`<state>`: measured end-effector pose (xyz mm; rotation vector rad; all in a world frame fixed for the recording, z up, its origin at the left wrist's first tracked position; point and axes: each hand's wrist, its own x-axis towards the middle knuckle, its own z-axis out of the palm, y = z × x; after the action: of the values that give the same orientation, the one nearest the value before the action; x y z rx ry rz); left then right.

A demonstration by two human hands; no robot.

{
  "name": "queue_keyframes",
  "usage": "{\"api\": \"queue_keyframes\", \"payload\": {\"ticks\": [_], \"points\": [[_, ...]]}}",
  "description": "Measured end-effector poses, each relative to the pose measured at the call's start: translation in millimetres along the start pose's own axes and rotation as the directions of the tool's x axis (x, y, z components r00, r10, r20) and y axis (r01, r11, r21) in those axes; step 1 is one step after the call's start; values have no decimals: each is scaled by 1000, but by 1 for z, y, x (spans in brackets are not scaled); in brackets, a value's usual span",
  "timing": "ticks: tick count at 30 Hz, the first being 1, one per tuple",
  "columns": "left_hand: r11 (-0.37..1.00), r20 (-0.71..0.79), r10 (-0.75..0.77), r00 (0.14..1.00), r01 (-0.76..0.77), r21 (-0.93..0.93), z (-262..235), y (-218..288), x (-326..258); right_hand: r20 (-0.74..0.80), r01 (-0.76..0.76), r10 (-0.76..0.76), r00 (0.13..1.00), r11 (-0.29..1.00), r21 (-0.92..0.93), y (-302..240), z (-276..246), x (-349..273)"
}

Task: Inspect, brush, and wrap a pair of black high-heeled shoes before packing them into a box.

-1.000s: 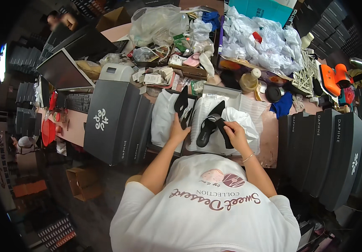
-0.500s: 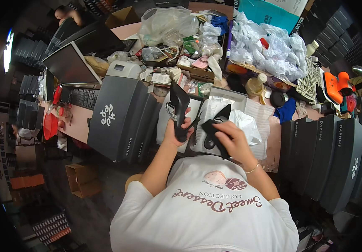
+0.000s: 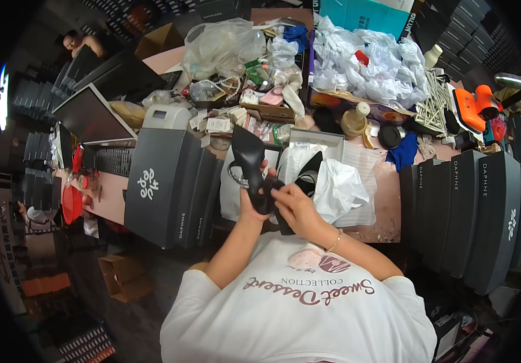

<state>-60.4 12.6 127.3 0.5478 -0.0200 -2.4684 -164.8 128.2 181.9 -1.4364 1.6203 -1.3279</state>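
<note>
My left hand [image 3: 254, 199] grips a black high-heeled shoe [image 3: 248, 158] and holds it up over the near edge of the table, its sole facing me. My right hand [image 3: 292, 202] is closed on the lower part of the same shoe, right beside the left hand. A second black shoe [image 3: 310, 170] lies just behind them on white tissue paper [image 3: 340, 189] in an open white shoebox [image 3: 316, 138].
Dark shoeboxes stand in a row at my left [image 3: 173, 184] and at my right [image 3: 475, 206]. The pink table [image 3: 387, 209] is crowded with crumpled white paper [image 3: 372, 66], a clear plastic bag [image 3: 221, 42], bottles, an orange tool [image 3: 472, 104] and small clutter. Another person [image 3: 82, 42] is at the far left.
Both hands have lifted from the shoes lying on the tissue paper. The left hand brought one shoe up, and the right hand moved across to join it on that shoe.
</note>
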Motion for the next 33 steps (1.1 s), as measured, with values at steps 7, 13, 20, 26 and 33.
{"api": "queue_keyframes", "payload": {"ticks": [7,13,20,26,33], "points": [[955,421,-231,877,286,-74,-10,8,1,-269,-72,58,961,997,-41,-15,-96,-27],[697,-58,-106,993,116,708,-5,18,-11,-638,-495,125,760,748,-443,188,-190,-106],[327,-91,320,943,-20,945,-60,11,-19,-446,-248,111,888,933,-260,88,-151,-23],[-294,-149,318,936,247,923,-125,45,-1,119,4,40,992,936,-353,89,-34,0],[548,-516,-71,854,465,695,-153,58,-14,98,-136,185,978,918,-372,115,-18,-40]]}}
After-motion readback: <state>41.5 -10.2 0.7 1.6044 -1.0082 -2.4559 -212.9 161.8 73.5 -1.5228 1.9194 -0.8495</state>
